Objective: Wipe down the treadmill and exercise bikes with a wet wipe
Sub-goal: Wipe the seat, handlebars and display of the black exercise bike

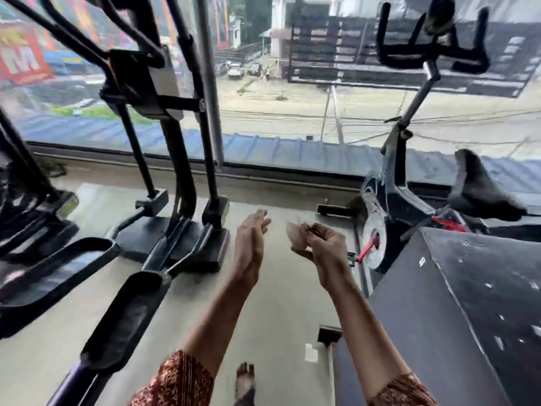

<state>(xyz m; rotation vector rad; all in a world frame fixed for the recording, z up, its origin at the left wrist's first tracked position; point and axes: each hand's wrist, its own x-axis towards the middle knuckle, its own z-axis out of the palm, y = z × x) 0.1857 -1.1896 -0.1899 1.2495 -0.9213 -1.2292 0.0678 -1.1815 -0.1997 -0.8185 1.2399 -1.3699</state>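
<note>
My right hand (325,244) pinches the small, pale, crumpled wet wipe (295,237) between thumb and fingertips. It is held up mid-scene over the grey floor (278,303), probably so I can spread it out before wiping. My left hand (250,241) is just beside it, fingers straight and empty, likely ready to help unfold it. The black-framed exercise bike (392,194) stands far right. The flat black slab (468,303) near right I take for the treadmill. The wipe touches neither.

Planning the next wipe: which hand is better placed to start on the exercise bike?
Right. The right hand pinches the wet wipe and is nearer the exercise bike; the left hand is open, empty.
</note>
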